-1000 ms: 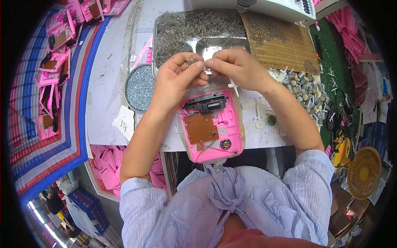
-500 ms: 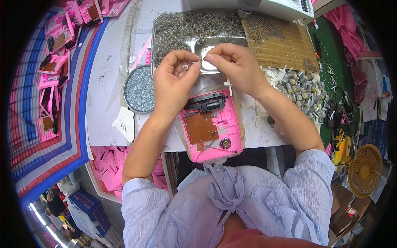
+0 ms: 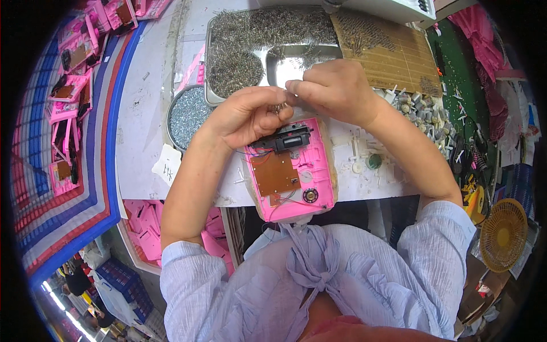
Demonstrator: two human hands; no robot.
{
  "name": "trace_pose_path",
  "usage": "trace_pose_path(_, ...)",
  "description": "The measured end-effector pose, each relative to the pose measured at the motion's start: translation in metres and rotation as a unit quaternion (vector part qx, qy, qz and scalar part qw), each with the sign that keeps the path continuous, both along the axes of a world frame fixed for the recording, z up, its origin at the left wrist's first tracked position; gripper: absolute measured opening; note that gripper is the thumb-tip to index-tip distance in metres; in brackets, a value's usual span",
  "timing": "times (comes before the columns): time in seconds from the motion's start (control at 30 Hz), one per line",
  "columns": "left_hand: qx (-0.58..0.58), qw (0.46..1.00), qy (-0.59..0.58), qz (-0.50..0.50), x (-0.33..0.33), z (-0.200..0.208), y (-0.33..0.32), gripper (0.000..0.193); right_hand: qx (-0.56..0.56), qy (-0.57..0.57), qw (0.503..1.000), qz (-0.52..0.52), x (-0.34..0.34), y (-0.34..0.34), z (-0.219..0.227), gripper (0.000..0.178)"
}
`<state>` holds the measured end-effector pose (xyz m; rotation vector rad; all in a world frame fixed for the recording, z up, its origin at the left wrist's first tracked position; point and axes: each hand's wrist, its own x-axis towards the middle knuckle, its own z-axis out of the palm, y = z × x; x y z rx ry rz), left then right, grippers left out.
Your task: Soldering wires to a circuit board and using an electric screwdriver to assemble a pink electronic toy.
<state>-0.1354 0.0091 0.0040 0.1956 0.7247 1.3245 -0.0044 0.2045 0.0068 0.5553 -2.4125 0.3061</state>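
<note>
My left hand (image 3: 253, 117) is closed, its curled fingers holding a few small metal springs (image 3: 280, 106). Against its fingertips, my right hand (image 3: 336, 91) makes a pinch; whatever lies in that pinch is hidden. Both hands are above the far end of a pink plastic housing (image 3: 318, 165), which lies open with a brown circuit board (image 3: 275, 175), a black plastic mechanism (image 3: 292, 140), a small round speaker (image 3: 310, 196) and thin wires. Just beyond the hands stands a metal tray (image 3: 288, 68) with heaps of small springs.
Left of my hands is a round tin of screws (image 3: 191, 117). Cardboard (image 3: 393, 54) with loose metal pieces lies at the far right, near a pile of small motors (image 3: 419, 114). More pink housings (image 3: 71, 108) line the left; a yellow fan (image 3: 503, 235) stands low right.
Both hands have come nearer to me, from over the tray's near edge to above the housing's far end. My left hand has also shifted right, and the fingertips still meet.
</note>
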Motion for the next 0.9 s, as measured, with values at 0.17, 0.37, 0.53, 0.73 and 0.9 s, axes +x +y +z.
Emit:
trace_pose_path(0.17,0.007,0.948,0.300,0.104,0.014,0.010,-0.002,0.015,-0.053,-0.138,0.976,-0.157,-0.002,-0.001,-0.010,0.018)
trace_pose_path(0.37,0.094,0.695,0.647,0.299,0.045,0.000,0.000,0.030,-0.521,-0.452,0.722,-0.050,0.003,-0.019,0.021,0.035)
trace_pose_path(0.53,0.120,0.717,0.600,0.334,0.057,0.003,0.003,0.034,-0.575,-0.457,0.673,0.082,0.002,-0.024,0.005,0.036)
trace_pose_path(0.73,0.027,0.916,0.346,0.200,0.043,0.021,-0.015,0.029,-0.504,-0.411,0.758,0.040,0.009,-0.020,0.008,0.042)
trace_pose_path(0.9,0.015,0.965,0.197,0.172,0.035,0.016,-0.016,0.022,-0.453,-0.368,0.812,0.019,0.010,-0.027,0.015,0.039)
